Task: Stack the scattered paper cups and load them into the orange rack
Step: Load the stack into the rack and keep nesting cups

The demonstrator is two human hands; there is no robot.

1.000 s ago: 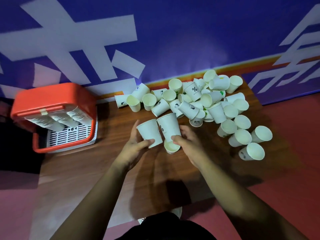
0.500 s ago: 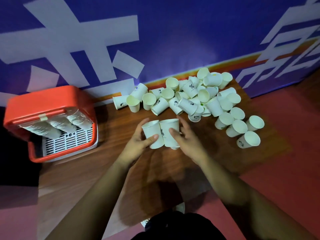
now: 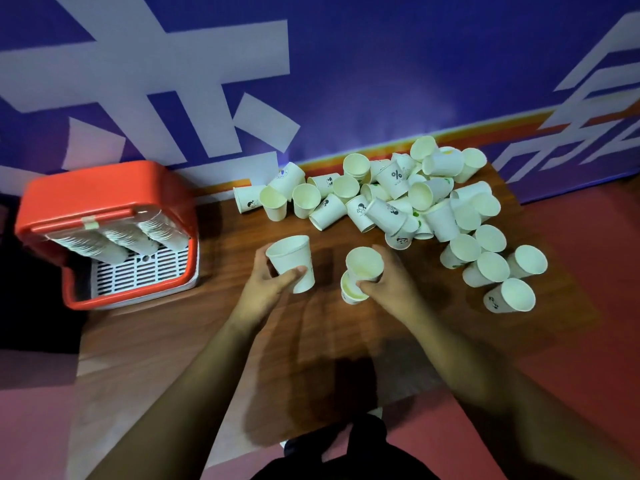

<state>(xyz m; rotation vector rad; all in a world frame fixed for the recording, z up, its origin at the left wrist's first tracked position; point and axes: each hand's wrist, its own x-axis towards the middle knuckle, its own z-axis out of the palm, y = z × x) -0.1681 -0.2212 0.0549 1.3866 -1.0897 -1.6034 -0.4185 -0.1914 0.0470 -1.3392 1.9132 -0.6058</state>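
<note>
Both sets of fingers are closed round paper cups. The left hand (image 3: 268, 289) has its fingers (image 3: 262, 268) behind a single white cup (image 3: 291, 261) and its thumb across the front, holding it mouth-up and leaning a little. The right hand (image 3: 389, 285) grips a pair of cups (image 3: 363, 263) from the side. One mouth is turned up toward me and a second rim shows just below it; whether the two are nested I can't tell. The hands are apart, with bare wood of the surface (image 3: 166, 341) between them.

Both hands are to the right of the orange rack (image 3: 104, 188), the left one nearer it. The rack stands against the blue wall (image 3: 346, 81). Three stacks of cups (image 3: 104, 244) lie side by side across its upper part, above its white slatted base (image 3: 142, 271).

Farther right of the rack, beyond the hands and along the wall, a heap of loose cups (image 3: 391, 202) lies tumbled. Most are on their sides, some printed with small cartoon figures and one with a percent sign. Farthest from the rack, a smaller cluster of cups (image 3: 491, 265) lies with mouths turned toward me, near the surface's edge by the red floor (image 3: 588, 341).
</note>
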